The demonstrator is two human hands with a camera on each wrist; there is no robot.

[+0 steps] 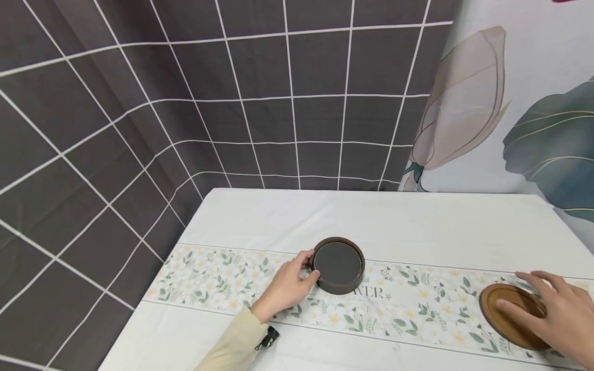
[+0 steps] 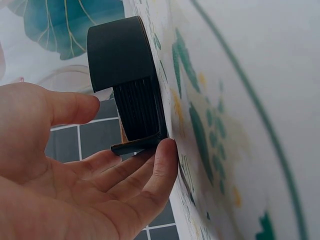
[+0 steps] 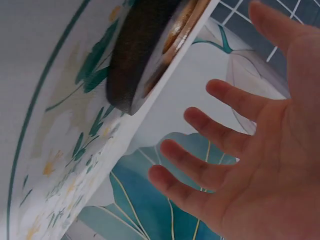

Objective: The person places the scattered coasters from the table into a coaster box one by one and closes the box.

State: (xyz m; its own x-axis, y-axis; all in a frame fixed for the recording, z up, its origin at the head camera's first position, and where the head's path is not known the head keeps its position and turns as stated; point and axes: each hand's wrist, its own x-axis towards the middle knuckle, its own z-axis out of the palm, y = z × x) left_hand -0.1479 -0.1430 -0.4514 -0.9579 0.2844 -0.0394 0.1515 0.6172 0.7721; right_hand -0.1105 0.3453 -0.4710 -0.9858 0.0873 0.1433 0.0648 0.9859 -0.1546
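Note:
A dark round coaster holder [image 1: 340, 265] stands on the floral strip at the middle of the table. In the left wrist view a gap in the side of the holder [image 2: 107, 52] shows a stack of thin dark coasters [image 2: 137, 107]. My left hand [image 1: 289, 285] is at its left side, fingertips right at the lower edge of the gap, thumb spread apart from them. Over at the right, my right hand [image 1: 563, 312] hovers with spread fingers above a brown, round wooden coaster [image 1: 512, 317] with a raised rim. The right wrist view shows its fingers apart from the coaster.
A white cloth [image 1: 371, 221] with a printed flower band covers the table. Behind it hangs a dark curtain [image 1: 320, 118] with a white grid, and at the right a leaf-patterned curtain [image 1: 533, 103].

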